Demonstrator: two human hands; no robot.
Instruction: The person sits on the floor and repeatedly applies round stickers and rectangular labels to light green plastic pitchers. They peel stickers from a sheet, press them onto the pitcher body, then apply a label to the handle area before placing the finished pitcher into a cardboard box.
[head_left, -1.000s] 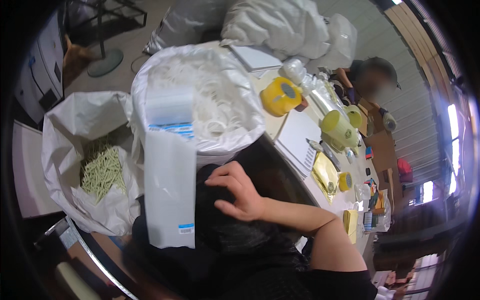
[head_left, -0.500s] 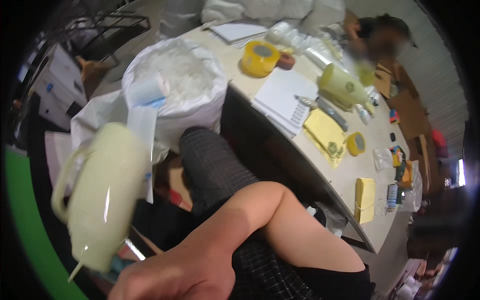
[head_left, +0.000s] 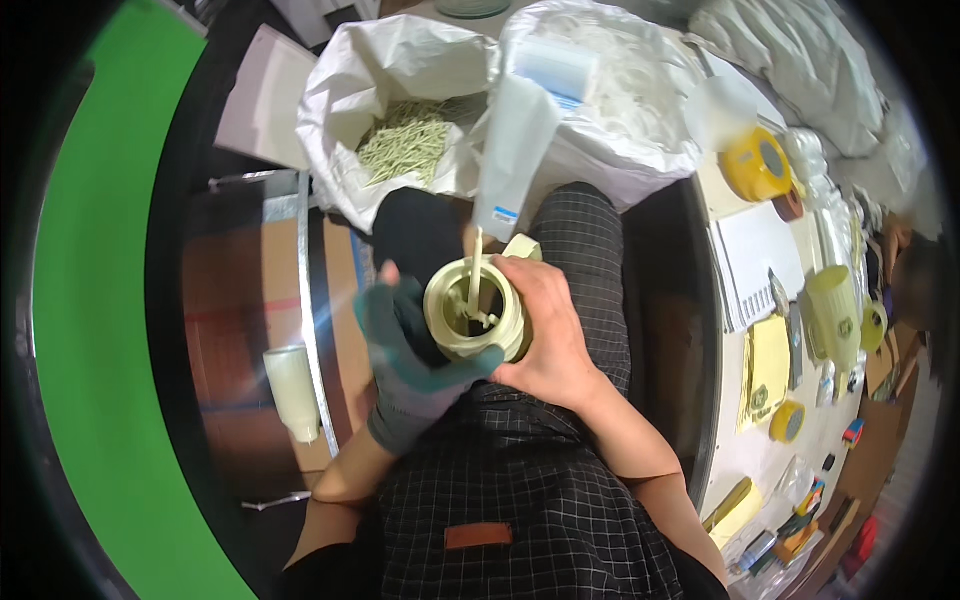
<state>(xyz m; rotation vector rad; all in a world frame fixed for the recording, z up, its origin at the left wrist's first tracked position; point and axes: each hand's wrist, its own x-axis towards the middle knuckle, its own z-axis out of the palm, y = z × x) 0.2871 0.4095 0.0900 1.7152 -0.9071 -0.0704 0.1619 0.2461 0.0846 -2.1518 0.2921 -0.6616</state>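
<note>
A pale green plastic jug (head_left: 512, 345) with a side handle is held over my lap, its round mouth toward me. A thin stick of the same plastic (head_left: 476, 275) rises from the mouth, and small ragged bits show inside. My right hand (head_left: 550, 335), bare, wraps the jug's right side just below the handle. My left hand (head_left: 405, 350), in a grey and teal glove with a bare fingertip showing, cups the left side with its thumb across the near rim. Beyond the jug, a white sack (head_left: 335, 130) holds many thin pale green sticks (head_left: 408, 143).
Another white sack (head_left: 610, 160) holds clear plastic pieces. Left of me, a pale green jug (head_left: 293, 392) lies by brown cardboard (head_left: 240, 340). On the table (head_left: 705, 390) at right are yellow tape (head_left: 755, 165), papers (head_left: 740, 265) and a pale green jug (head_left: 832, 305). A person (head_left: 915, 270) is at far right.
My view has swung left and down. The jug, seen at the left before, is now in front of me, mouth toward me, with both hands on it. My gloved left hand has come into view.
</note>
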